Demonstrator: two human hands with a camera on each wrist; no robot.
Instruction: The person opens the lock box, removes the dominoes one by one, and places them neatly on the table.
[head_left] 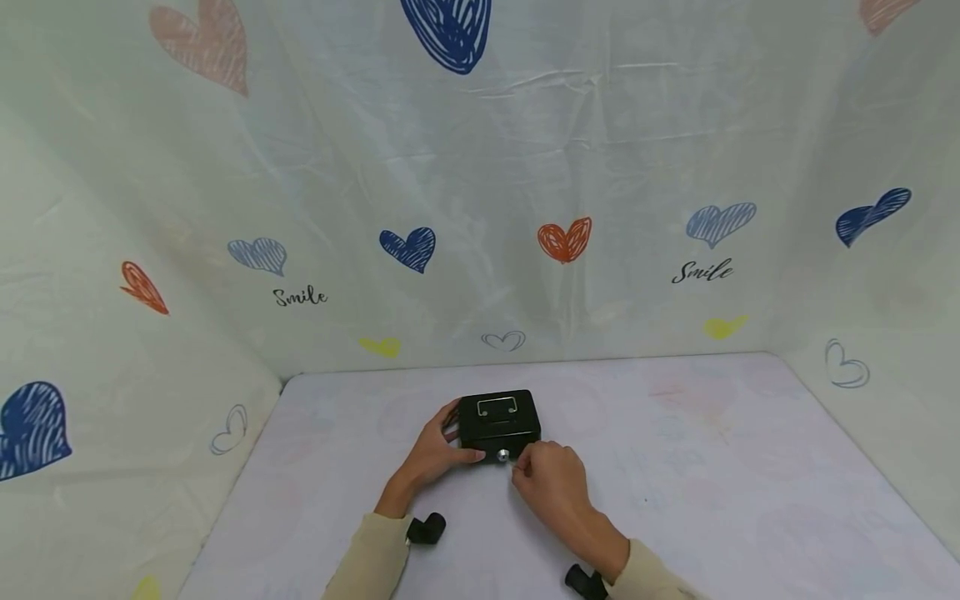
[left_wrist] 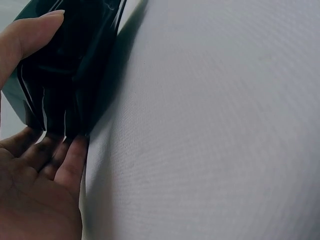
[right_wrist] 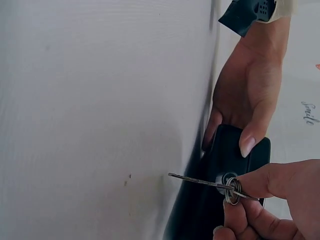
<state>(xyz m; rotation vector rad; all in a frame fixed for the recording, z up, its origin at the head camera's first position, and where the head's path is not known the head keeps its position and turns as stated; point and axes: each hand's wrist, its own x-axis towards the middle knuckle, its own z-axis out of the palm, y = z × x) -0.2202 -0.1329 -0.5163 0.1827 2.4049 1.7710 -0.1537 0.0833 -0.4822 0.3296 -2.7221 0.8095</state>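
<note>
A small black cash box (head_left: 498, 423) with a thin metal handle on its lid sits on the table; the lid is down. My left hand (head_left: 435, 450) holds the box at its left end, thumb on the front face and fingers along the side, as the left wrist view also shows. At the front, my right hand (head_left: 552, 483) pinches a key on a metal ring (right_wrist: 233, 192) right by the round silver lock (head_left: 503, 456). Another key (right_wrist: 192, 179) sticks out sideways from the ring. Whether the pinched key is inside the lock, I cannot tell.
The white table (head_left: 720, 467) stretches out around the box on all sides. Behind and beside it hangs a pale curtain (head_left: 480, 183) printed with hearts and the word Smile. A black wrist camera (head_left: 427, 529) is strapped at the left sleeve, another (head_left: 585, 582) at the right.
</note>
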